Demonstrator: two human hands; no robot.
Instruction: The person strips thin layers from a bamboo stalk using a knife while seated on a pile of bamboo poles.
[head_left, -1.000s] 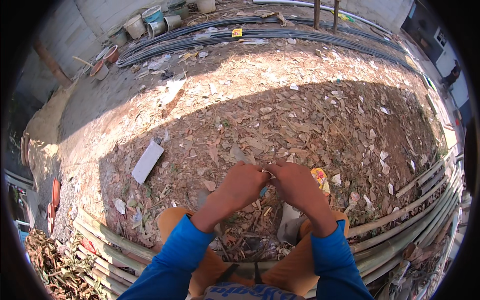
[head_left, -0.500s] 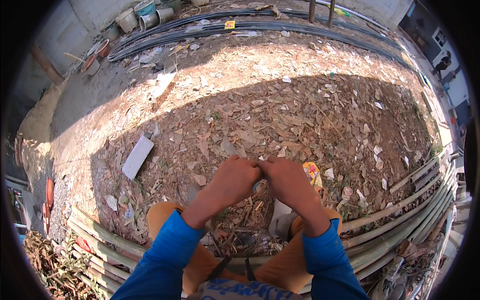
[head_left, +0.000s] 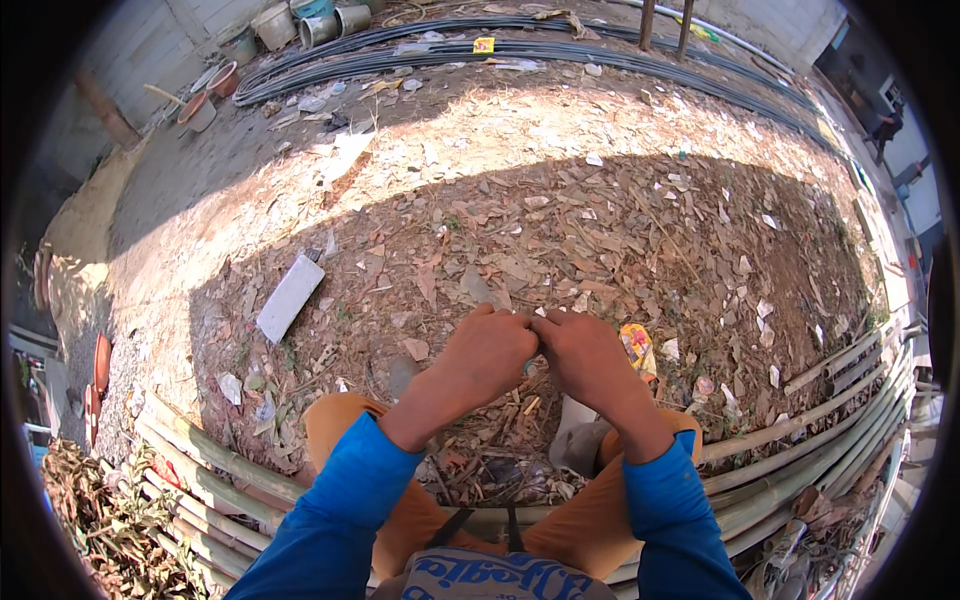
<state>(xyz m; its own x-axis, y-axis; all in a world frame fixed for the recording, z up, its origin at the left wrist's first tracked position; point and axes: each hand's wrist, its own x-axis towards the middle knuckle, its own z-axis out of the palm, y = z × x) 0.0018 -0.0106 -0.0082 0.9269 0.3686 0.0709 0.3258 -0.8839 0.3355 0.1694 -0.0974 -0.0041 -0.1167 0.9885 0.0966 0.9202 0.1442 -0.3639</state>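
Above leaf litter (head_left: 570, 225) | left hand (head_left: 482, 352), right hand (head_left: 588, 352): fingers (head_left: 517, 322) curled, can't tell grasp | shirt (head_left: 490, 577): blue lettering (head_left: 462, 570) | printed wrapper (head_left: 637, 345)

Couldn't really tell what the left hand (head_left: 485, 348) and right hand (head_left: 585, 355) were pinching, tbh, since their own backs blocked the fingertips. The blue bucket (head_left: 312, 8) got chopped by the top edge, and the person (head_left: 886, 128) far right was just too tiny and blurry.

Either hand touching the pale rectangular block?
No, the pale block lies on the ground off to the left, apart from both the left hand and the right hand.
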